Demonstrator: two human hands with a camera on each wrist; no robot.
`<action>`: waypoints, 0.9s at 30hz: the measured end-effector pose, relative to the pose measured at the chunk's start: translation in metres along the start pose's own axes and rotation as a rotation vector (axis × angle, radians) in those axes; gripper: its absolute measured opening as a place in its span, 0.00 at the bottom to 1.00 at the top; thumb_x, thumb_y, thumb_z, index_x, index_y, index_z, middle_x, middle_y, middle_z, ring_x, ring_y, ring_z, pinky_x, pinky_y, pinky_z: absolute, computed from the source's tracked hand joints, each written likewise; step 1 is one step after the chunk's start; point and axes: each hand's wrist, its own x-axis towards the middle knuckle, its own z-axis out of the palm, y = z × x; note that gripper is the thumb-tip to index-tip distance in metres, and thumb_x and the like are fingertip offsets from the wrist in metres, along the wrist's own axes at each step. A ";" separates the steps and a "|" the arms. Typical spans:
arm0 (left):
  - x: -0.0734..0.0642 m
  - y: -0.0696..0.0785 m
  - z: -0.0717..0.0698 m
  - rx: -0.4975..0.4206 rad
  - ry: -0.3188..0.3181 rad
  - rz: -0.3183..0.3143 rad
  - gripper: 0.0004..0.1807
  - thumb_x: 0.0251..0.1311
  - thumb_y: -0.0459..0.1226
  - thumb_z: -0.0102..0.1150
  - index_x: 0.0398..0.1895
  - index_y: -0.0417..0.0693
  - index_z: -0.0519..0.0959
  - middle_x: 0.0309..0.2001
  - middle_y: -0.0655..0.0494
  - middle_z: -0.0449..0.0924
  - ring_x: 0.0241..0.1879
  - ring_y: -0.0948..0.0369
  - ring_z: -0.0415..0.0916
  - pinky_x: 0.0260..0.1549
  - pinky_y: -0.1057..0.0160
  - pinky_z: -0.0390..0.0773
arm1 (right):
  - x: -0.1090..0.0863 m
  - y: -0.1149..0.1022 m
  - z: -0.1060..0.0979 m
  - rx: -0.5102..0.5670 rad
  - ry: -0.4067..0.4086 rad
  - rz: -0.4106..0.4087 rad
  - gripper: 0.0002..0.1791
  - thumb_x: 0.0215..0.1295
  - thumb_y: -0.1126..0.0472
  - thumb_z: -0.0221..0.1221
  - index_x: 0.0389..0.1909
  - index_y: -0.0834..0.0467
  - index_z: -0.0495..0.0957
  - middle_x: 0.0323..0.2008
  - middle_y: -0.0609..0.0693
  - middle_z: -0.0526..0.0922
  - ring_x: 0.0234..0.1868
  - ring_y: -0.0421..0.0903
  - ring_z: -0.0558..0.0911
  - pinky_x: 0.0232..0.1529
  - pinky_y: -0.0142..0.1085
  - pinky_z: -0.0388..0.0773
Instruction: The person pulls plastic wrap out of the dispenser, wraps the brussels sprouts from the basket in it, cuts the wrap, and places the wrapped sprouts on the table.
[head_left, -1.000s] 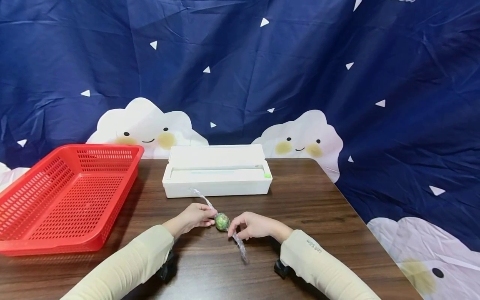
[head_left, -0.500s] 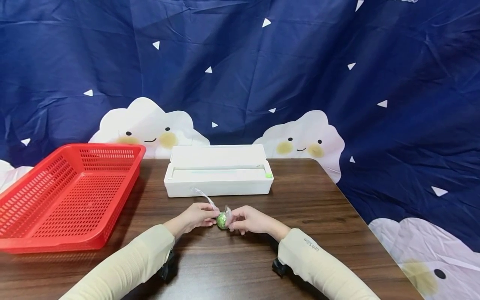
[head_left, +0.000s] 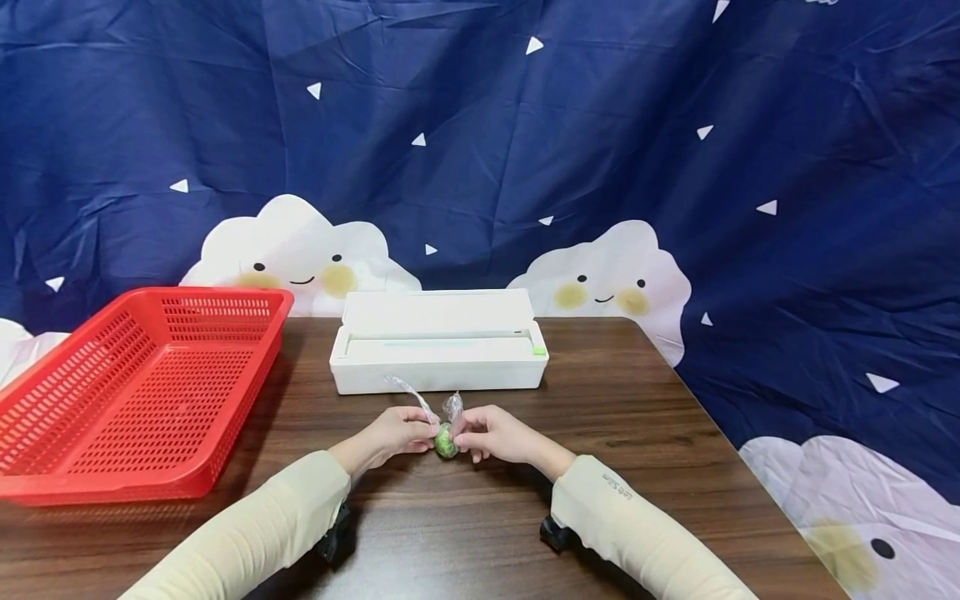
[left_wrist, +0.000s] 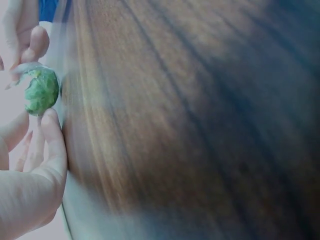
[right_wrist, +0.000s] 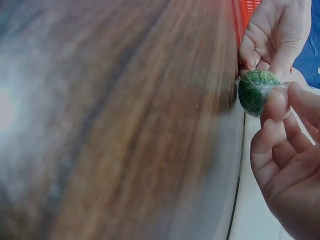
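A small green Brussels sprout (head_left: 446, 444), wrapped in clear cling film, is held between my two hands just above the table. My left hand (head_left: 393, 433) grips the wrapped sprout from its left side, where a long twisted film tail (head_left: 411, 392) sticks up toward the white box. On the other side my right hand (head_left: 501, 435) pinches the second film tail (head_left: 453, 405), which points up. In the right wrist view, thumb and forefinger close on the film right against the sprout (right_wrist: 254, 95). The left wrist view has the sprout (left_wrist: 43, 92) beside the left fingertips.
Behind the hands stands a white cling film dispenser box (head_left: 438, 377) with its lid raised. A red perforated basket (head_left: 172, 492) is at the left of the wooden table (head_left: 615, 400). A blue cloth with clouds (head_left: 480, 125) hangs behind.
My right hand has moved slightly up and left, closer to the left hand. The right film tail, which pointed down toward the front, now stands up beside the sprout.
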 end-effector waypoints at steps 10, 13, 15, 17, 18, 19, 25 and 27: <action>0.000 -0.001 0.000 -0.007 -0.008 0.016 0.09 0.58 0.26 0.55 0.40 0.28 0.73 0.30 0.53 0.80 0.27 0.63 0.76 0.32 0.66 0.77 | 0.000 -0.009 0.001 0.046 0.009 -0.013 0.03 0.65 0.73 0.50 0.33 0.71 0.68 0.25 0.72 0.75 0.22 0.59 0.75 0.20 0.45 0.74; -0.001 0.000 0.001 0.003 -0.021 0.027 0.10 0.58 0.26 0.55 0.42 0.26 0.72 0.34 0.50 0.81 0.28 0.63 0.76 0.33 0.65 0.77 | 0.001 -0.007 0.001 0.072 0.013 -0.008 0.04 0.65 0.73 0.50 0.33 0.71 0.67 0.24 0.73 0.75 0.21 0.56 0.75 0.20 0.43 0.73; -0.001 0.000 0.001 0.008 -0.026 0.029 0.11 0.58 0.25 0.54 0.43 0.25 0.71 0.35 0.49 0.81 0.28 0.63 0.76 0.34 0.65 0.77 | 0.002 -0.006 0.001 0.080 0.015 0.000 0.04 0.65 0.73 0.49 0.33 0.72 0.67 0.23 0.74 0.75 0.20 0.53 0.75 0.20 0.42 0.73; -0.001 0.000 0.000 0.010 -0.032 0.029 0.11 0.59 0.25 0.54 0.43 0.25 0.71 0.35 0.48 0.81 0.29 0.63 0.76 0.35 0.64 0.77 | 0.004 -0.003 0.002 0.079 0.016 0.007 0.04 0.65 0.73 0.49 0.33 0.73 0.67 0.23 0.73 0.75 0.20 0.51 0.75 0.20 0.43 0.73; -0.001 0.000 0.000 0.012 -0.034 0.028 0.11 0.58 0.25 0.54 0.43 0.25 0.71 0.35 0.48 0.81 0.29 0.63 0.76 0.35 0.64 0.77 | 0.005 0.000 0.002 0.081 0.016 0.015 0.04 0.66 0.73 0.49 0.33 0.73 0.68 0.23 0.73 0.75 0.20 0.50 0.75 0.20 0.42 0.73; -0.001 0.000 0.000 0.012 -0.036 0.027 0.11 0.58 0.26 0.54 0.43 0.25 0.71 0.35 0.48 0.81 0.29 0.63 0.76 0.35 0.64 0.77 | 0.006 0.004 0.002 0.085 0.017 0.023 0.05 0.66 0.72 0.49 0.33 0.72 0.68 0.22 0.72 0.76 0.20 0.49 0.75 0.20 0.42 0.73; 0.000 -0.001 -0.001 0.017 -0.040 0.022 0.11 0.59 0.26 0.54 0.43 0.25 0.72 0.32 0.52 0.80 0.29 0.64 0.76 0.35 0.64 0.77 | 0.012 0.021 0.002 0.110 0.025 0.056 0.06 0.67 0.68 0.50 0.33 0.68 0.70 0.21 0.65 0.78 0.19 0.43 0.76 0.18 0.34 0.71; 0.000 -0.001 -0.001 0.016 -0.038 0.021 0.12 0.59 0.27 0.54 0.44 0.25 0.72 0.31 0.53 0.80 0.29 0.64 0.75 0.36 0.64 0.77 | 0.013 0.022 0.003 0.116 0.024 0.062 0.06 0.68 0.67 0.50 0.33 0.68 0.70 0.21 0.65 0.78 0.19 0.43 0.75 0.18 0.33 0.71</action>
